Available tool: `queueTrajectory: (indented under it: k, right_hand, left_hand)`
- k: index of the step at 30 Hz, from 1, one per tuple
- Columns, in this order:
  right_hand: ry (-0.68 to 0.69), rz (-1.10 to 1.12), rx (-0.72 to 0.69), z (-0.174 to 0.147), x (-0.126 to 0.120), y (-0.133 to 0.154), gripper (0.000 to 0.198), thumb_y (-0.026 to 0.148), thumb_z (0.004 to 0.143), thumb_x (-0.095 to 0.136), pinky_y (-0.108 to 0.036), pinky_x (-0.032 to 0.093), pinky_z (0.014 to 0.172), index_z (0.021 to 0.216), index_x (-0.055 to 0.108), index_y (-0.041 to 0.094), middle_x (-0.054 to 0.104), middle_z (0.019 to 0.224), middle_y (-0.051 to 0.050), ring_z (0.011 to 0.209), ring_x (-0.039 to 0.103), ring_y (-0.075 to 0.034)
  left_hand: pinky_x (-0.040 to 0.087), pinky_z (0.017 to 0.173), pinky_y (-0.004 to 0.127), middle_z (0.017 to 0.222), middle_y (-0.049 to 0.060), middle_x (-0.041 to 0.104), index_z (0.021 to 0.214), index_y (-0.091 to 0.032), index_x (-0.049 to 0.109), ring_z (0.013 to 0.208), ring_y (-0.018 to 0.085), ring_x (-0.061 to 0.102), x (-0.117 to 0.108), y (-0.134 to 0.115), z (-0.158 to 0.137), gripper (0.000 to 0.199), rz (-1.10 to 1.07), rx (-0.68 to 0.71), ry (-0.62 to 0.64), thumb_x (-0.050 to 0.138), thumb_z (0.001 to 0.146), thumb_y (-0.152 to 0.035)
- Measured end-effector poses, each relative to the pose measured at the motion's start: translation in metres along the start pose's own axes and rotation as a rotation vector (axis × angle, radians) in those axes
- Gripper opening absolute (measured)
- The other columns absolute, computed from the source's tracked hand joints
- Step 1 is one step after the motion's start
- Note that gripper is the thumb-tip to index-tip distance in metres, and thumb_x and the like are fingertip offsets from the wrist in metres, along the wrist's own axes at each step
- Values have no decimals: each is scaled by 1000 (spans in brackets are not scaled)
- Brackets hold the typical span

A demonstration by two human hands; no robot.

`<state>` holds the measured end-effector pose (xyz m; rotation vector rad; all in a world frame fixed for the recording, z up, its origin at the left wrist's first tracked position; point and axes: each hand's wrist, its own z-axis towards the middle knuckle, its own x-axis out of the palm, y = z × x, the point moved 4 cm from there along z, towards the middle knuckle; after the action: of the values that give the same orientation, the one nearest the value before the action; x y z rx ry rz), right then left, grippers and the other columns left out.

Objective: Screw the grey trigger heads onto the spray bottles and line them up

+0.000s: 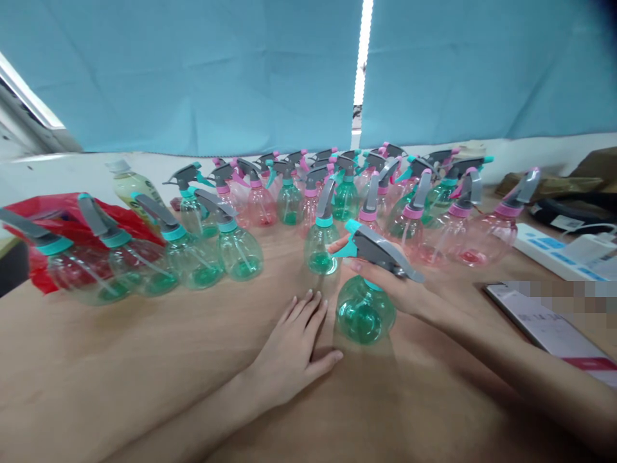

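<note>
Two bare hands at a tabletop (120, 360) set with spray bottles. Your right hand (383, 273), right of centre in the frame, has its fingers closed about the neck of the green bottle (365, 318), just under its grey-and-turquoise head; whether its base touches the wood cannot be told. Your left hand (299, 344), lower centre, lies palm down on the wood, its fingers slightly parted and holding nothing, near the same bottle. Directly behind, at centre, stands a second bottle (322, 247), also green. Four more green bottles (241, 257) form a row at left, in front of a red bag (58, 209) and a drink bottle (137, 186). Pink bottles (491, 238) stand at right, beside a power strip (544, 247); a phone (544, 321) lies at the right edge. Mixed bottles (289, 199) crowd the middle distance, below a blue cloth (231, 71).
</note>
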<state>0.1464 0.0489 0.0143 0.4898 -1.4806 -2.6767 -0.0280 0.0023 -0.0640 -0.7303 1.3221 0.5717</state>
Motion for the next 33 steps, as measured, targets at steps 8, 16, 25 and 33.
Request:
queueTrajectory:
  k: [8, 16, 25, 33]
  right_hand:
    - [12, -48, 0, 2, -1, 7, 14, 32, 84, 58, -29, 40, 54, 95, 64, 26, 61, 77, 1, 56, 48, -13]
    - [0, -64, -42, 4, -1, 21, 20, 45, 84, 57, -31, 39, 52, 74, 53, 27, 52, 65, 1, 55, 44, -15]
    - [-13, -129, -3, 4, -3, 17, 32, 41, 85, 57, -28, 32, 50, 63, 42, 23, 37, 62, 4, 55, 36, -12]
    - [-11, -170, -10, 5, -2, 33, 39, 47, 86, 55, -29, 31, 48, 59, 38, 25, 32, 58, 2, 53, 34, -14]
  left_hand:
    - [24, 114, 52, 151, 17, 33, 144, -7, 34, 142, 30, 26, -1, 0, 0, 73, -10, 4, -5, 39, 95, -60]
    - [24, 114, 52, 151, 16, 34, 144, -10, 35, 141, 30, 27, 0, 0, -1, 71, -7, 12, -15, 39, 95, -61]
    - [23, 114, 51, 152, 18, 32, 144, -6, 34, 142, 30, 26, 0, 0, 0, 73, 16, 6, 14, 40, 95, -60]
    - [23, 115, 51, 151, 17, 33, 144, -8, 34, 142, 30, 25, 0, 0, 0, 71, 7, 5, -1, 42, 94, -59]
